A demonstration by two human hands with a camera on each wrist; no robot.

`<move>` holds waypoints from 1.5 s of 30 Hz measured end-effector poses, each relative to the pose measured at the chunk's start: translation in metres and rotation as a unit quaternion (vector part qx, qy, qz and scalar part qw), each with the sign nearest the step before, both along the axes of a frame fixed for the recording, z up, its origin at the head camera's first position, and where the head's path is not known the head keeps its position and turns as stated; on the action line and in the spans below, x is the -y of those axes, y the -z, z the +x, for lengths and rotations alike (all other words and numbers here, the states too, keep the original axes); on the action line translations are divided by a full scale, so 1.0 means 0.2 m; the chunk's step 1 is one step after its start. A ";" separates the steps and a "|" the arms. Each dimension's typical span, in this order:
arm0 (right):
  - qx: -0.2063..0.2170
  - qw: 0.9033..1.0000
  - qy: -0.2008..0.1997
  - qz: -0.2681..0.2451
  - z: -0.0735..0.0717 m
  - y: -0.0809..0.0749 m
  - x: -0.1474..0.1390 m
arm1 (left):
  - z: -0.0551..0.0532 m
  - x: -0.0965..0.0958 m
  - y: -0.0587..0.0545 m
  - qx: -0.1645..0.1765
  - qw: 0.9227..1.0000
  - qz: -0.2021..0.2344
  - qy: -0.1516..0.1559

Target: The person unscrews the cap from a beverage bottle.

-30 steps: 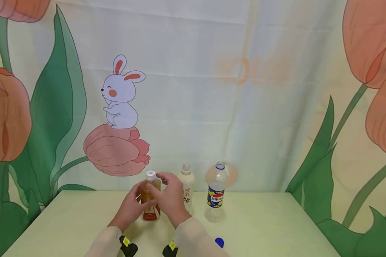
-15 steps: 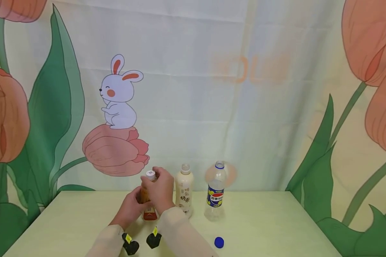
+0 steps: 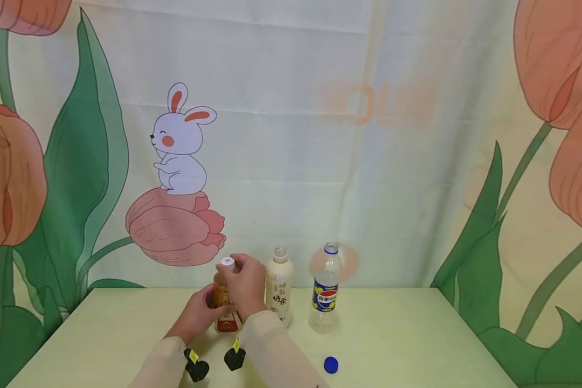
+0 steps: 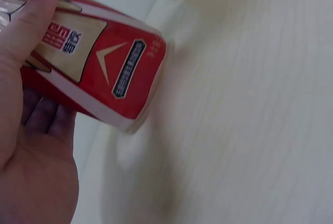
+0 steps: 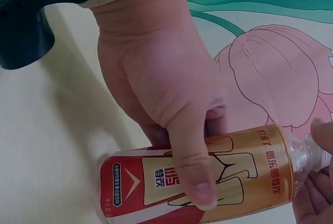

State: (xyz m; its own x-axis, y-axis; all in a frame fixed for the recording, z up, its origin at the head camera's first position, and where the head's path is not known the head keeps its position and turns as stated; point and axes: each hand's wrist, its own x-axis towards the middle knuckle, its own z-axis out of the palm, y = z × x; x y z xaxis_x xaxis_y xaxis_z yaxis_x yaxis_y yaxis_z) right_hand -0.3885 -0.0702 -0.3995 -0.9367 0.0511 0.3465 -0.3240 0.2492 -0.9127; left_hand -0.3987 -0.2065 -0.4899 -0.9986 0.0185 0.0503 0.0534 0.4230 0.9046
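Note:
A drink bottle (image 3: 227, 325) with an orange and red label stands upright on the left half of the table. My left hand (image 3: 194, 315) grips its body, thumb across the label (image 4: 65, 39) in the left wrist view. At the top, my right hand (image 3: 248, 283) pinches the white cap (image 3: 228, 261) between thumb and fingers. From the right wrist view, the left hand (image 5: 171, 83) wraps the body while right fingers (image 5: 322, 135) close around the cap at the right edge.
A cream milk tea bottle (image 3: 279, 288) without a cap stands just right of the hands. Further right is an uncapped clear bottle (image 3: 324, 293) with a blue label. A blue cap (image 3: 331, 365) lies on the table (image 3: 397, 334) in front of it.
My right hand has gone from beside the bottle's upper body up to the cap and taken hold of it. The left hand keeps its grip, and the bottle stays in place.

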 end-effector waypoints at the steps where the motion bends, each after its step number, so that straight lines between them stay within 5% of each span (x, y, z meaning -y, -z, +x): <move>1: 0.000 1.000 -0.001 0.000 0.00 0.00 0.00 | 0.00 0.01 0.01 0.000 1.000 -0.004 0.004; 7: 0.002 1.000 -0.005 -0.002 0.00 0.00 0.00 | -0.02 0.03 0.04 0.000 1.000 0.004 0.015; 17: 0.016 1.000 -0.014 0.020 0.00 -0.01 -0.03 | 0.02 -0.01 0.02 -0.018 1.000 0.006 -0.009; 30: 0.006 0.993 -0.094 0.070 0.11 -0.20 -0.22 | 0.23 -0.09 -0.15 -0.038 0.999 0.029 -0.012; 38: 0.002 0.986 -0.149 0.078 0.22 -0.27 -0.41 | 0.37 -0.25 -0.22 -0.072 0.997 0.040 0.008; 45: -0.014 0.986 -0.158 0.051 0.30 -0.28 -0.56 | 0.48 -0.38 -0.26 -0.106 0.992 0.045 0.048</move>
State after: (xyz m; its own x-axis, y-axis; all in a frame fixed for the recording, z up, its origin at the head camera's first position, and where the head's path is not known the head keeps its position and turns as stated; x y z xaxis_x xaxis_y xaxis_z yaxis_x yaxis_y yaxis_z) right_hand -0.3283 0.0413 -0.3431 -0.8900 -0.2784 0.3612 -0.4253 0.2212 -0.8776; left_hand -0.3031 -0.1300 -0.4371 -0.9592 0.0996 0.2645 0.2826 0.3251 0.9025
